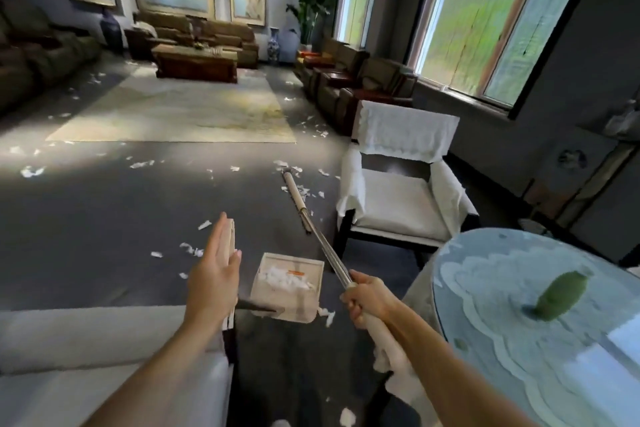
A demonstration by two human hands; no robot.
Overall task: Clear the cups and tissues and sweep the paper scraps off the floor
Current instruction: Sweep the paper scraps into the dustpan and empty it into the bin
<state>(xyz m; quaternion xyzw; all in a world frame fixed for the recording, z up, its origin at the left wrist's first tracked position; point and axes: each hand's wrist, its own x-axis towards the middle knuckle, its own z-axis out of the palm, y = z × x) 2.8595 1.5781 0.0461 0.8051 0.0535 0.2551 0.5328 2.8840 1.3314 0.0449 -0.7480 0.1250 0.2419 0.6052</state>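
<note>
Head view down a long lounge, dark floor (104, 218) strewn with paper scraps (141, 164) from 9 o'clock round to 1 o'clock, thickest along the near edge of the rug (180, 107) and beside the white-covered armchair (391, 194) at 2 o'clock. Right hand (363, 298) clamped round the pale grip of the broom (329, 252), fingers curled tight. Shaft angled away toward 11 o'clock, head resting on the floor among a cluster of scraps just beside the armchair, a reach probably chosen to drag that cluster back. Dustpan (294, 308) standing on the floor at 9 o'clock of that hand, a white heap already inside, likely set close so each stroke ends at it. Left hand (214, 281) at 9 o'clock of the dustpan, fingers straight and together, gripping nothing. Pale upright slat (231, 239) just behind it, perhaps the pan's handle; contact impossible to tell. Sweeping judged partly done, with most scraps lying well away from the pan. Round glass tabletop (502, 305) at 4 o'clock carrying one blurred green thing (561, 295); no cup or tissue plainly made out.
</note>
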